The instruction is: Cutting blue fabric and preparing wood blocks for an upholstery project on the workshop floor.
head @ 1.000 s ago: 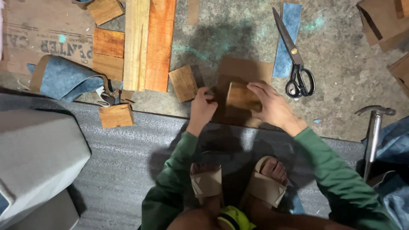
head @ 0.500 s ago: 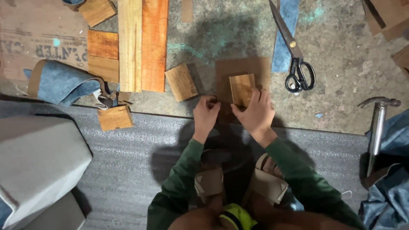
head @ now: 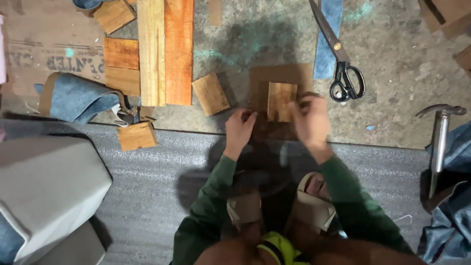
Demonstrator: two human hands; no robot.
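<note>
The grey foam mat (head: 147, 186) covers the lower part of the floor, and the bare concrete floor (head: 402, 64) lies above it. At the upper left there is one flat sheet of cardboard (head: 29, 54). Two long wooden planks (head: 164, 51) lie side by side, touching each other. One grey padded piece (head: 46, 196) stands at the left edge. One roll of blue fabric (head: 73, 98) lies just beside the planks.

One brown cardboard square (head: 279, 98) lies in the centre, and one small wooden block (head: 280, 101) rests on it. Three more loose blocks are counted: one (head: 210, 93) left of the square, one (head: 137, 136) on the mat edge, one (head: 114, 15) at the top left.

One pair of black scissors (head: 338, 59) lies on one blue strip (head: 327, 41). One hammer (head: 439, 142) lies at the right.

The left hand (head: 240, 128) has bent fingers pinching the lower left edge of the square. The right hand (head: 311, 120) is blurred; its fingers curl at the block's right side, but whether they grip it I cannot tell.
</note>
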